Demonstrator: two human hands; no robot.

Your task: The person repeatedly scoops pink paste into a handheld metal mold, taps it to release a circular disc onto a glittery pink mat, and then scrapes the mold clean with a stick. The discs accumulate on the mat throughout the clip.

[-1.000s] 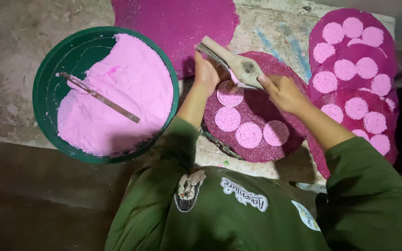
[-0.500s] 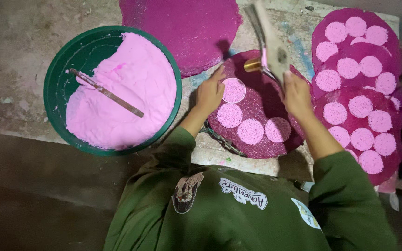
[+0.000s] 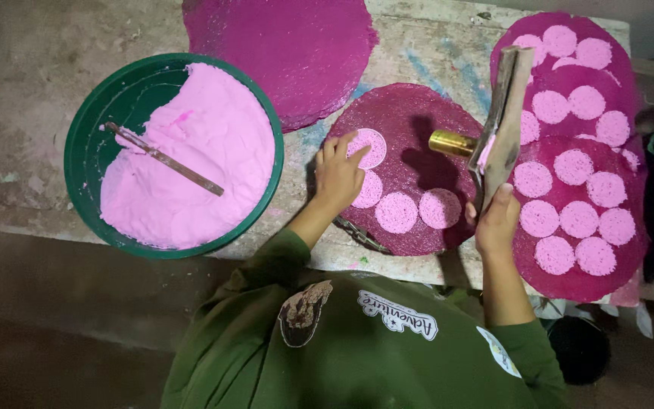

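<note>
Nearest, the person's right hand [image 3: 496, 223] is clenched around the lower end of a flat wooden paddle with a brass tube stamp [image 3: 493, 129], held upright and tilted clear of the work, probably so the fresh discs stay untouched. Just left, the left hand [image 3: 338, 174] lies open, grasping nothing, its fingertips resting on 1 of 4 pale pink round discs [image 3: 372, 148] set on a dark magenta round sheet [image 3: 418, 140], seemingly to press the disc flat. At the right lie 2 overlapping magenta sheets covered in pink discs [image 3: 577, 159], apparently laid aside, complete. To the left, a green round basin of pale pink paste [image 3: 175, 155] sits within reach, a thin stick [image 3: 164, 159] lying across the paste. Farthest, a plain magenta sheet [image 3: 281, 45] rests on the worn stone slab [image 3: 39, 76].
</note>
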